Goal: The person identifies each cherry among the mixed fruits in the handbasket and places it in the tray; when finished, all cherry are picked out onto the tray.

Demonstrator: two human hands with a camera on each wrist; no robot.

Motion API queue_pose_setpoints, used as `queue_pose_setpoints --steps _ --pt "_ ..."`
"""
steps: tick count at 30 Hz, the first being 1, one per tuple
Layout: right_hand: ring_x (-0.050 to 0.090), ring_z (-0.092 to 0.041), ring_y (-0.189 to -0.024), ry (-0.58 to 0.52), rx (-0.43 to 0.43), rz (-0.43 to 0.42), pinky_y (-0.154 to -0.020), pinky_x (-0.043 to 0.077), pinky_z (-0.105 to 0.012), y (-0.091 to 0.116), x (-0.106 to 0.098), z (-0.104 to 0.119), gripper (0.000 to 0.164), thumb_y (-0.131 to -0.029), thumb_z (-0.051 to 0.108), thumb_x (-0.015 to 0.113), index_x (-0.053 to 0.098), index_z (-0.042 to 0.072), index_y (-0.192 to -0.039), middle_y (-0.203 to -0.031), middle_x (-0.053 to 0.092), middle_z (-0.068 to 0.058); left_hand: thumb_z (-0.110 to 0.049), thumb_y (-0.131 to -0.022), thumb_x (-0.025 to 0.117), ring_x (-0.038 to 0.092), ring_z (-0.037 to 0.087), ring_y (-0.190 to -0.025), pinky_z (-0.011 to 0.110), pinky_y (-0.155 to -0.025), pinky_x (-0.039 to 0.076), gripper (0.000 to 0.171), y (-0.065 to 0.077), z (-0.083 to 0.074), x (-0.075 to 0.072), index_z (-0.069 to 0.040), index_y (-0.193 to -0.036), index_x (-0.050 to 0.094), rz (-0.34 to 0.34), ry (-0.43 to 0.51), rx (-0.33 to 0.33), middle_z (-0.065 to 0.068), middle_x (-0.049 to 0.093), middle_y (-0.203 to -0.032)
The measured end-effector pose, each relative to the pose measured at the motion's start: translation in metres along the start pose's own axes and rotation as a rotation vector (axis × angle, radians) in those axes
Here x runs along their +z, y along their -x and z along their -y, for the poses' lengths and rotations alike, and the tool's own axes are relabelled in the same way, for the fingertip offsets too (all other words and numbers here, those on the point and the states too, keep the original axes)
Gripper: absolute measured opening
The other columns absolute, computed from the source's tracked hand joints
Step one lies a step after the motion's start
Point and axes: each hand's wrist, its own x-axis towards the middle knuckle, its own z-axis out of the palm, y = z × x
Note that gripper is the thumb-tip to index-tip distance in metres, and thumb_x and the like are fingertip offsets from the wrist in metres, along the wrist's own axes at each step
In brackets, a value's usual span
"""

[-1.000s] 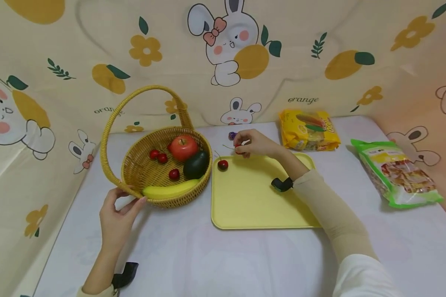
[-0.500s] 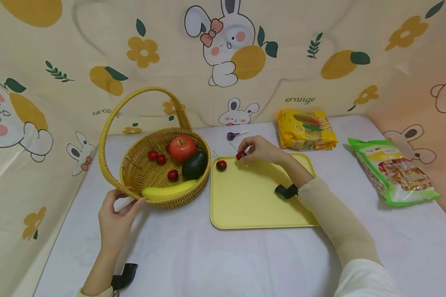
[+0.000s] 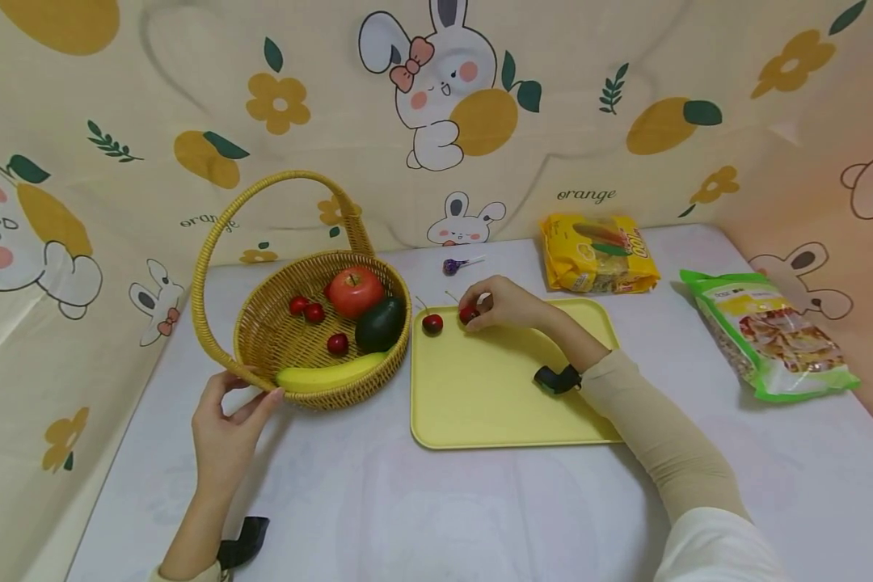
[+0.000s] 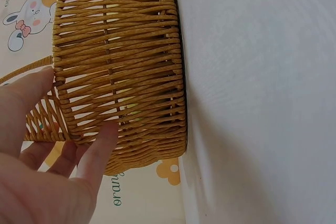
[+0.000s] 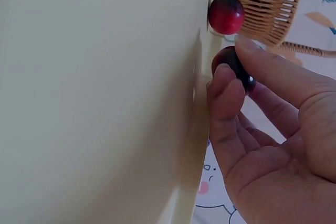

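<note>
My right hand (image 3: 505, 305) pinches a dark red cherry (image 5: 229, 62) between thumb and fingers, low over the back edge of the yellow tray (image 3: 509, 404). Just left of it, a second cherry (image 3: 432, 324) with its stem up sits at the tray's back left corner. My left hand (image 3: 227, 428) grips the near left rim of the wicker basket (image 3: 349, 396), by the foot of its tall handle; the left wrist view shows its fingers against the woven side (image 4: 121, 77). Inside the basket lie a red apple (image 3: 356, 293), an avocado (image 3: 381, 325), a banana (image 3: 335, 374) and several cherries (image 3: 338, 344).
Behind the tray lies a lollipop (image 3: 451, 267) with a purple wrapper. A yellow food packet (image 3: 599, 255) stands at the back right. Farther right is a green-edged bag (image 3: 771, 335). A printed cloth (image 3: 298, 48) hangs behind the table.
My right hand has come forward with the cherry from behind the tray's back edge to over it, uncovering the lollipop. The left hand and basket hold their place.
</note>
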Motion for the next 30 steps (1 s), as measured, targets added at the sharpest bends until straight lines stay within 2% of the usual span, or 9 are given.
queue_pose_setpoints --steps 8,12,19,25,27,30 --pt "0.068 -0.023 -0.090 0.088 0.020 0.008 -0.082 0.058 -0.024 0.001 0.003 0.003 0.029 -0.081 -0.004 0.079 0.067 -0.006 -0.108 -0.109 0.063 -0.018 0.016 -0.079 0.075 0.063 0.013 -0.092 0.017 -0.078 0.058 0.043 0.000 0.000 0.000 0.011 -0.117 0.056 -0.003 -0.002 -0.004 0.008 0.054 -0.111" --pt "0.067 -0.024 -0.089 0.111 0.031 -0.002 -0.084 0.058 -0.028 0.003 0.004 0.004 0.029 -0.081 -0.002 0.080 0.068 -0.005 -0.107 -0.109 0.062 -0.018 0.017 -0.078 0.075 0.061 0.014 -0.097 0.017 -0.078 0.058 0.043 0.000 0.001 0.000 0.011 -0.116 0.056 -0.002 0.003 0.004 0.011 0.055 -0.112" --pt "0.060 -0.021 -0.084 0.172 0.010 -0.010 -0.079 0.053 -0.027 0.003 0.002 0.006 0.030 -0.080 0.002 0.082 0.068 -0.003 -0.107 -0.106 0.063 -0.016 0.017 -0.079 0.074 0.059 0.016 -0.099 0.018 -0.079 0.059 0.042 0.000 0.002 0.000 0.012 -0.116 0.055 0.006 0.028 0.016 0.014 0.054 -0.113" --pt "0.062 -0.021 -0.074 0.223 -0.015 -0.026 -0.065 0.055 -0.025 0.004 -0.006 0.019 0.031 -0.082 0.004 0.081 0.068 -0.002 -0.109 -0.103 0.058 -0.016 0.019 -0.078 0.074 0.057 0.017 -0.102 0.019 -0.080 0.059 0.042 0.000 0.002 0.001 0.013 -0.116 0.054 0.008 0.048 0.035 0.015 0.054 -0.112" --pt "0.062 -0.020 -0.071 0.238 -0.055 -0.042 -0.062 0.055 -0.025 0.001 -0.009 0.027 0.028 -0.084 0.003 0.079 0.068 -0.002 -0.109 -0.102 0.057 -0.017 0.019 -0.078 0.073 0.058 0.017 -0.100 0.019 -0.079 0.059 0.042 0.000 0.001 0.001 0.013 -0.116 0.055 0.005 0.048 0.027 0.014 0.054 -0.112" --pt "0.061 -0.020 -0.071 0.246 -0.148 -0.063 -0.063 0.055 -0.027 -0.010 -0.008 0.045 0.027 -0.084 0.004 0.078 0.068 -0.001 -0.108 -0.100 0.058 -0.015 0.019 -0.078 0.073 0.059 0.017 -0.098 0.019 -0.079 0.059 0.042 0.000 0.001 0.001 0.013 -0.116 0.054 -0.001 0.045 0.015 0.011 0.054 -0.111"
